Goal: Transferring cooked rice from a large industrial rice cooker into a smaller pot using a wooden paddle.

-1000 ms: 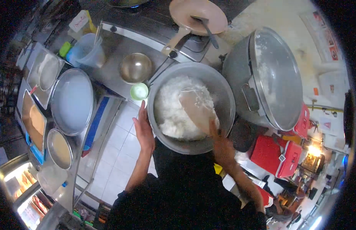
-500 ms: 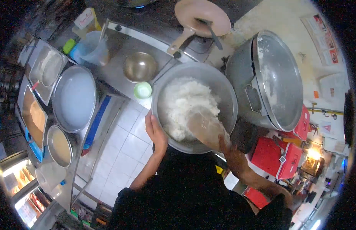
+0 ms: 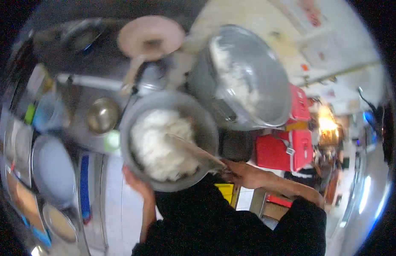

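A big round grey metal basin in front of me is tilted and holds a mound of white, clumpy food that looks like cooked rice. My right hand grips the handle end of a broad brownish paddle. The paddle's blade reaches over the rim and onto the rice. On the near left, my left hand holds the basin by its outer side, just under the rim; blur softens its fingers.
A tall metal pot with white residue stands beyond the basin, right. Left of it are a small metal bowl, a green-rimmed cup and a basin of whitish liquid. A pink pan lies behind; red boxes stand right.
The whole view has swung, so the surroundings shift leftward. The paddle is turned more edge-on, its blade over the rice. Both hands keep their hold.
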Action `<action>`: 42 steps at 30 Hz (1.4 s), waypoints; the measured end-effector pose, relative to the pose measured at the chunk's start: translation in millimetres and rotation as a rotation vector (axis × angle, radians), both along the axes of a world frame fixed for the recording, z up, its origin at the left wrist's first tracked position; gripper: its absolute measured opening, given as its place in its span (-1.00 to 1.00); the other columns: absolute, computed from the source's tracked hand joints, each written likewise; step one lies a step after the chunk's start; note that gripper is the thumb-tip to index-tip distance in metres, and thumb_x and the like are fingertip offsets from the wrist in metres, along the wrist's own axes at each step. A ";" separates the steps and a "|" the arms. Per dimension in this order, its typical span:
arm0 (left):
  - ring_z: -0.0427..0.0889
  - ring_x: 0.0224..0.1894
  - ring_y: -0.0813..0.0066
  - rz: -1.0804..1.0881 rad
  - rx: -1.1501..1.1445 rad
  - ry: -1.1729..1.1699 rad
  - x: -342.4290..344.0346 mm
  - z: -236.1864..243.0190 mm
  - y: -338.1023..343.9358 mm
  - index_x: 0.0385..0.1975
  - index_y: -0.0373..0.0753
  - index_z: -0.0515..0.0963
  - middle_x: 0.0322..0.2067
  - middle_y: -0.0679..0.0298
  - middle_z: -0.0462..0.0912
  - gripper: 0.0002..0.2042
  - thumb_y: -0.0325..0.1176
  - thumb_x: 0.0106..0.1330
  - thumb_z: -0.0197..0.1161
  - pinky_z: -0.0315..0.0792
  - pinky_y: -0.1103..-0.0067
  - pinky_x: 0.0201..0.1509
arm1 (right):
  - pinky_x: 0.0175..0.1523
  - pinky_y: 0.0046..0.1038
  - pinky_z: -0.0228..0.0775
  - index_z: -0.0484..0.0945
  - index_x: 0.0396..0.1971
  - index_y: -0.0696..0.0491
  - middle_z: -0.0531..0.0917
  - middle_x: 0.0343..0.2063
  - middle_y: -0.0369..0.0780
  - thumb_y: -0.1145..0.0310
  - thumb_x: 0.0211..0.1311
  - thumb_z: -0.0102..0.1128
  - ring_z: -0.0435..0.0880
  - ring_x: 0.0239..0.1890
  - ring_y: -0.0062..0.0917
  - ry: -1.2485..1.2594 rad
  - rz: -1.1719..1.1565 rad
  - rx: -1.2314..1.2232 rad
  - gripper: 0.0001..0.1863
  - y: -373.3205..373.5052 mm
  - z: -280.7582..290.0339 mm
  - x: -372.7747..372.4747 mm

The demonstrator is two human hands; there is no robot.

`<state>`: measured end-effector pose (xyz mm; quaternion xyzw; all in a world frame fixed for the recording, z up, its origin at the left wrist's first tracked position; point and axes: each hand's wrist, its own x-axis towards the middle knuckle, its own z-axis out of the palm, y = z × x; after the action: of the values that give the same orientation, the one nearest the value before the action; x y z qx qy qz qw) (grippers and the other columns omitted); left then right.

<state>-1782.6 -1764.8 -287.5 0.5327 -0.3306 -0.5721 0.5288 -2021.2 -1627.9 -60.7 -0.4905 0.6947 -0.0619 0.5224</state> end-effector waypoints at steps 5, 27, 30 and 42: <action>0.35 0.01 0.31 -0.057 -0.013 0.068 6.8 6.0 -4.2 0.01 -0.37 0.31 -0.02 0.14 0.36 -0.57 -0.16 0.37 -0.29 0.20 0.41 0.13 | -0.35 -0.57 0.42 0.33 -0.05 0.13 0.46 -0.28 -0.19 0.39 0.21 0.00 0.52 -0.40 -0.62 -0.419 -0.388 0.133 -0.69 22.7 67.8 -33.4; 0.22 0.18 0.10 -0.259 0.100 -0.132 40.2 -11.0 -77.5 0.15 -0.30 0.21 0.16 0.04 0.22 -0.36 0.12 0.33 -0.41 0.14 0.21 0.21 | -0.29 -0.30 0.48 0.58 -0.56 0.11 0.61 -0.60 -0.10 -0.02 0.02 0.09 0.63 -0.44 -0.27 1.222 0.761 -0.055 -0.57 -71.8 15.1 -448.8; 0.19 0.19 0.11 -0.340 -0.079 -0.370 36.6 -16.6 -83.8 0.15 -0.33 0.20 0.15 0.05 0.23 -0.29 0.20 0.29 -0.43 0.12 0.21 0.21 | -0.28 -0.25 0.46 0.59 -0.50 0.12 0.61 -0.54 -0.06 -0.17 0.02 0.02 0.62 -0.38 -0.24 1.091 0.689 0.311 -0.44 -71.3 24.8 -409.5; 0.25 0.15 0.18 -0.376 0.248 -0.886 -2.7 24.4 -78.4 0.20 -0.36 0.12 0.13 0.05 0.26 -0.16 0.33 0.18 -0.39 0.15 0.25 0.19 | -0.15 -0.16 0.36 0.53 -0.42 0.24 0.58 -0.44 0.06 -0.15 0.14 -0.12 0.57 -0.31 -0.13 0.510 -0.107 0.563 -0.37 -49.1 -50.9 -306.4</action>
<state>-1785.3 -1843.2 -263.1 0.7147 -0.5434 -0.4112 0.1577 -2327.6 -1677.0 -111.6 -0.2906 0.8169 0.2283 0.4429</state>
